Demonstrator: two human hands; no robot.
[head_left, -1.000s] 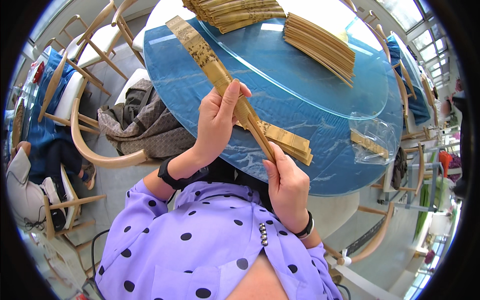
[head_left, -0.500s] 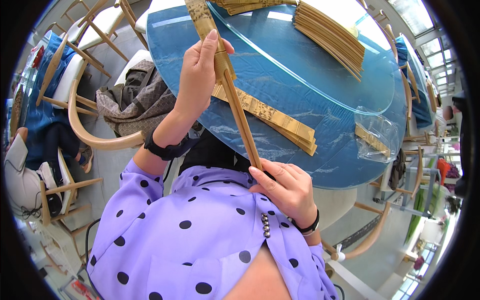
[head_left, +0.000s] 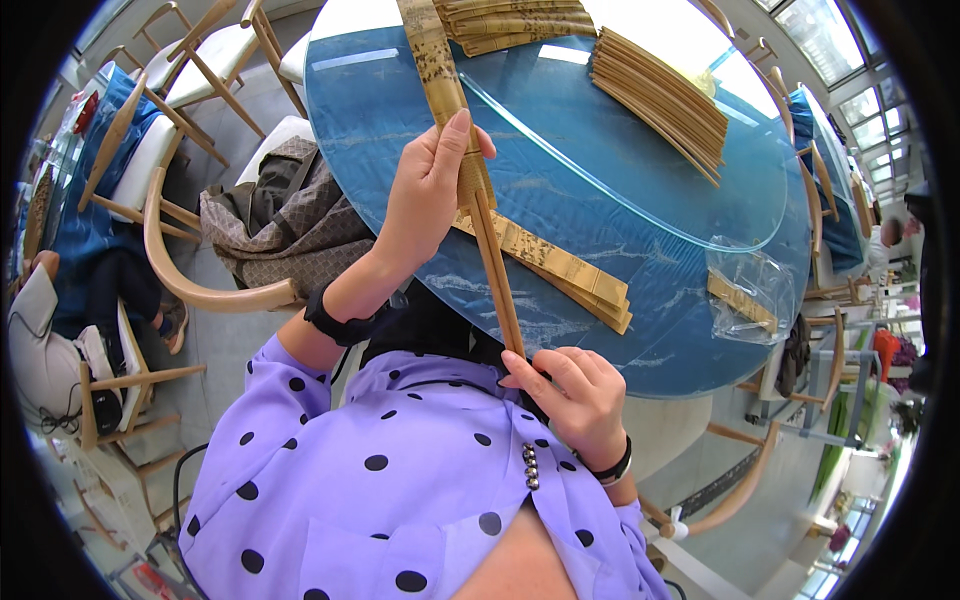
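My left hand (head_left: 428, 190) pinches a long gold paper chopstick sleeve (head_left: 432, 65) printed with a dark pattern, thumb laid along its front. From the sleeve's lower end stick out two brown chopsticks (head_left: 493, 270), side by side and slanting down toward my body. At their lower ends are the fingers of my right hand (head_left: 578, 400), closed on the tips. Beneath the held sleeve, a few more patterned gold sleeves (head_left: 560, 265) lie fanned on the blue round table (head_left: 440, 285).
A heap of gold sleeves (head_left: 515, 22) and a stack of brown chopsticks (head_left: 660, 100) lie farther back on the glass turntable (head_left: 600, 180). At right is a clear plastic bag (head_left: 750, 290) with a gold strip. A patterned bag (head_left: 290, 220) rests on the left chair (head_left: 160, 245).
My left hand and the sleeve have come down toward my right hand. A shorter length of the chopsticks now shows below the sleeve. The whole view has shifted slightly.
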